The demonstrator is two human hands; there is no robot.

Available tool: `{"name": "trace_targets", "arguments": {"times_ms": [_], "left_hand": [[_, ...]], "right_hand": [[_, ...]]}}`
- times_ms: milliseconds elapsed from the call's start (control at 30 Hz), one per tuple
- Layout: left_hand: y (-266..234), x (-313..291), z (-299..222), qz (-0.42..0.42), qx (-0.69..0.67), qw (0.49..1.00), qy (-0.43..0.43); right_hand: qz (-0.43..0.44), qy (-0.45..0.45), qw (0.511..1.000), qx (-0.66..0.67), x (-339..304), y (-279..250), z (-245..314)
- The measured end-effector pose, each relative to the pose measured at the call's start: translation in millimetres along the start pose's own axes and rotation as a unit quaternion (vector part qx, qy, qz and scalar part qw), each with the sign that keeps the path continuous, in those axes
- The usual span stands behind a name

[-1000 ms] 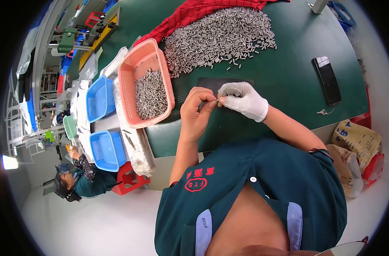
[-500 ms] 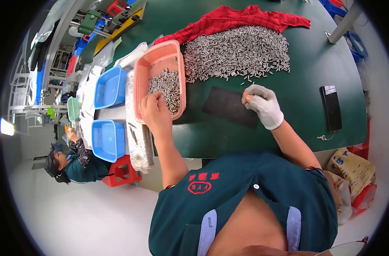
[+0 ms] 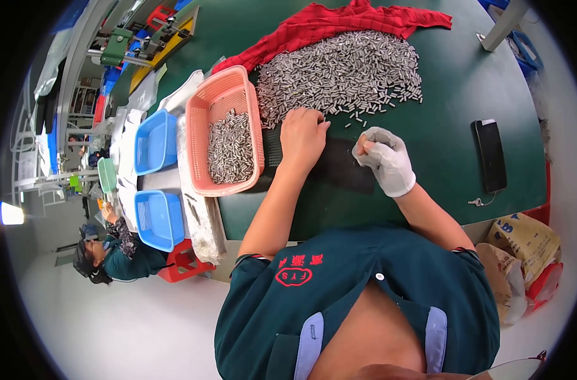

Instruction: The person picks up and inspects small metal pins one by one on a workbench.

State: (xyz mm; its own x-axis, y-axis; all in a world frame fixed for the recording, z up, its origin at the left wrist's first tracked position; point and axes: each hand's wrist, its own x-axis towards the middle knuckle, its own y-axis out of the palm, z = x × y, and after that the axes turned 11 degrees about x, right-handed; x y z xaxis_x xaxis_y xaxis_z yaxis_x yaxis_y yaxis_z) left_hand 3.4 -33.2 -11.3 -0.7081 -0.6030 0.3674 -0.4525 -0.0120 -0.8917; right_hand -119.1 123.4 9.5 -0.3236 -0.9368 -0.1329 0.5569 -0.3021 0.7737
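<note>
My bare left hand is over the near edge of a heap of small metal cylinders. Its fingers are curled and close together, and the fingertips are partly hidden. Over the right part of a dark flat mat is my right hand, in a white glove with bare thumb and fingertips. These are drawn together in a pinch, and whatever they hold is too small to make out. To the left of my left hand stands a pink plastic basket with many metal cylinders inside.
A red cloth lies behind the heap. Two blue baskets stand left of the pink one. A phone with a key lies at the right, near a metal post. Another person sits at far left.
My left hand has moved from over the pink basket to the right, to the heap's near edge. My right hand stays pinched in about the same place. The view has shifted slightly.
</note>
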Motion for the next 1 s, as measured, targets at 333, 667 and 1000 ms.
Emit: {"name": "trace_targets", "arguments": {"times_ms": [333,667,1000], "left_hand": [[-3.4,1.0,-9.4,0.069,-0.072,0.995,-0.007],[-31.0,-23.8,-20.1,0.111,-0.543,0.825,-0.109],[-38.9,-31.8,-21.9,0.106,-0.540,0.830,-0.092]], "right_hand": [[-0.052,0.020,0.998,0.008,-2.7,4.9,5.1],[-0.031,0.012,0.998,0.047,-1.1,6.1,4.1],[-0.023,0.016,0.999,0.030,-1.5,7.0,-0.5]]}}
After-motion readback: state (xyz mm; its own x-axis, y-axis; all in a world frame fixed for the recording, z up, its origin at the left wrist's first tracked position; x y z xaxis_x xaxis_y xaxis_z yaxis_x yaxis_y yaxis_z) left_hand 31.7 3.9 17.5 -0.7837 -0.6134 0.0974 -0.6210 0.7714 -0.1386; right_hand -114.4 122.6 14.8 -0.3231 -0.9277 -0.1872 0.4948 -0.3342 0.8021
